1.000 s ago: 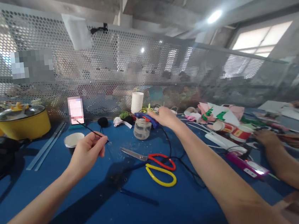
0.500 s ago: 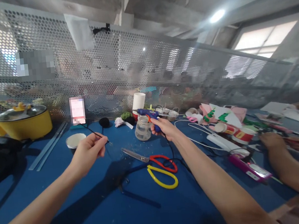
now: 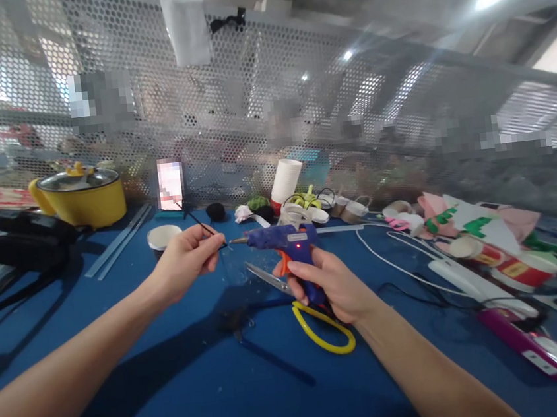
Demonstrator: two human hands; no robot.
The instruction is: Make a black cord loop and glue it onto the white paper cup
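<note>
Gripping a glue gun (image 3: 282, 240), right hand (image 3: 334, 285); left hand (image 3: 187, 258) pinches a black stick (image 3: 199, 223) near a paper cup (image 3: 163, 236).

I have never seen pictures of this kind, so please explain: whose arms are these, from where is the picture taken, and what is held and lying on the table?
There is no machine: a person wears a camera on the head, looking down at their own bare arms. The left hand pinches a thin black stick. The right hand grips a blue glue gun, its nozzle pointing at the stick's end. On the blue table lie yellow-handled scissors, a paper cup and a yellow pot. Behind stands a perforated metal screen.
</note>
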